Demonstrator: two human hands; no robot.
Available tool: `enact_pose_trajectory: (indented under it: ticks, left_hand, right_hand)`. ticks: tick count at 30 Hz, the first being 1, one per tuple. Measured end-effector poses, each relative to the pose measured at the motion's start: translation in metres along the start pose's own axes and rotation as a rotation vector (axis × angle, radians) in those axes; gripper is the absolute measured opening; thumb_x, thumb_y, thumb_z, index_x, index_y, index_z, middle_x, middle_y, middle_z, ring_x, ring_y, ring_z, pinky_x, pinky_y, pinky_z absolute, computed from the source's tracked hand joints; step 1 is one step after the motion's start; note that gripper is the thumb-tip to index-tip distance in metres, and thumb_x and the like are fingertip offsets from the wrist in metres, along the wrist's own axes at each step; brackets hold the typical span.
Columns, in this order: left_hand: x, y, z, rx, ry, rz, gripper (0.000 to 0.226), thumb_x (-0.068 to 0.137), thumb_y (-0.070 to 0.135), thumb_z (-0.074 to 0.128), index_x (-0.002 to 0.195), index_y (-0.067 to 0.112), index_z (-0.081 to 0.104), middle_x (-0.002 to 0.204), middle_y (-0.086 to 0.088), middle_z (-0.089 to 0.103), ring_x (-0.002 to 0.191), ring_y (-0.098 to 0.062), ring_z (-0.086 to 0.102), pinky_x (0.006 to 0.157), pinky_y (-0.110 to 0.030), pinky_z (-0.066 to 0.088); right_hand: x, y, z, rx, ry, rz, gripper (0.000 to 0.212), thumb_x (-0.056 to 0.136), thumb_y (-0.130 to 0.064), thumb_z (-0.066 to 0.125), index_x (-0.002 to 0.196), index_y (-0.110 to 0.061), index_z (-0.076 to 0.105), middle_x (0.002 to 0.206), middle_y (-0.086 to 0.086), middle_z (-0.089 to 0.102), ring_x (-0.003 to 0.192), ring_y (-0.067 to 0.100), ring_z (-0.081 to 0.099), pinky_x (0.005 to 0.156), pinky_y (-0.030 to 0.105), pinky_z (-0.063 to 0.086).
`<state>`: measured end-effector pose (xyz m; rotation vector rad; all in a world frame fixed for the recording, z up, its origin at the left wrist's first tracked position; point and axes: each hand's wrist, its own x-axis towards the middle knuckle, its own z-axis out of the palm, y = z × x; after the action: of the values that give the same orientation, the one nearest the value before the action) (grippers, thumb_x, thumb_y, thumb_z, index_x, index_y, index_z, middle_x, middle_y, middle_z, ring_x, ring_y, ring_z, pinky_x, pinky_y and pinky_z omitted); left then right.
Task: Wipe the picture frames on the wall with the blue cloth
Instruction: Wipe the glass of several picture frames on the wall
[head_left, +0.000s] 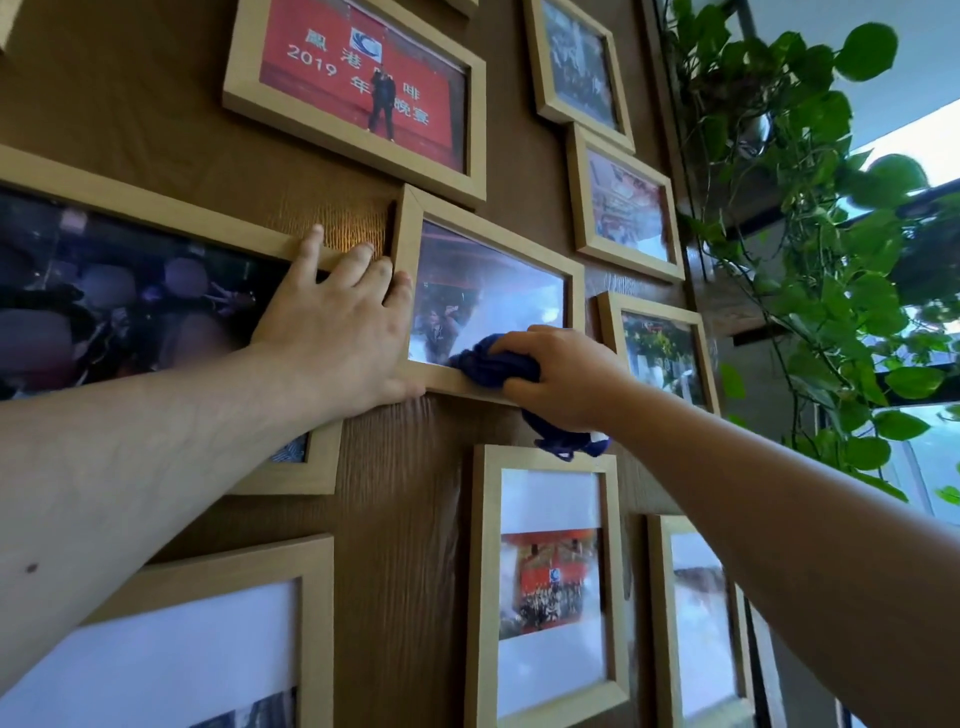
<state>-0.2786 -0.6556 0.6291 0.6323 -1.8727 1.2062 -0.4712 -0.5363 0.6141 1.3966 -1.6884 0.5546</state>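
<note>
Several light wooden picture frames hang on a brown wood-grain wall. My right hand (563, 376) is shut on the bunched blue cloth (493, 366) and presses it against the lower right of the middle frame (415, 228), over its glass and bottom edge. A tail of cloth hangs below my wrist. My left hand (340, 332) lies flat with fingers spread against that frame's left side, the thumb under its lower left corner. The fingertips overlap the large dark frame (156, 208) to the left.
A red-banner frame (478, 119) hangs above. Several small frames (582, 208) line the right side, and more frames (483, 571) hang below. A trailing green plant (810, 234) on dark shelves stands right of the wall, beside a bright window.
</note>
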Motion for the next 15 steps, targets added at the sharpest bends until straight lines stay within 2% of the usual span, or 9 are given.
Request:
enact_pose_trajectory:
  ticks: [4, 11, 15]
  left_hand:
    - [0.0, 0.001, 0.001, 0.025, -0.004, -0.005, 0.105, 0.074, 0.08, 0.04, 0.148, 0.01, 0.016, 0.155, -0.012, 0.029, 0.145, -0.028, 0.017, 0.116, -0.061, 0.009]
    - [0.001, 0.003, 0.0, 0.052, -0.041, -0.015, 0.106, 0.076, 0.08, 0.039, 0.149, 0.009, 0.011, 0.158, -0.015, 0.02, 0.146, -0.03, 0.011, 0.116, -0.061, 0.008]
    - [-0.006, -0.005, -0.009, 0.04, -0.042, 0.031, 0.109, 0.076, 0.082, 0.03, 0.15, 0.008, 0.002, 0.161, -0.016, 0.007, 0.148, -0.031, 0.004, 0.117, -0.06, 0.007]
  right_hand:
    - [-0.01, 0.026, 0.003, -0.043, -0.004, 0.088, 0.038, 0.086, -0.035, 0.052, 0.124, -0.031, 0.053, 0.111, 0.001, 0.061, 0.088, 0.018, 0.052, 0.074, 0.036, 0.048]
    - [-0.025, 0.049, 0.004, -0.235, -0.035, 0.164, 0.037, 0.087, -0.043, 0.048, 0.122, -0.032, 0.048, 0.104, 0.0, 0.054, 0.079, 0.018, 0.053, 0.067, 0.034, 0.05]
    - [-0.032, 0.035, 0.001, -0.266, 0.061, 0.145, 0.043, 0.088, -0.043, 0.048, 0.128, -0.031, 0.04, 0.109, 0.001, 0.052, 0.072, 0.016, 0.048, 0.059, 0.03, 0.042]
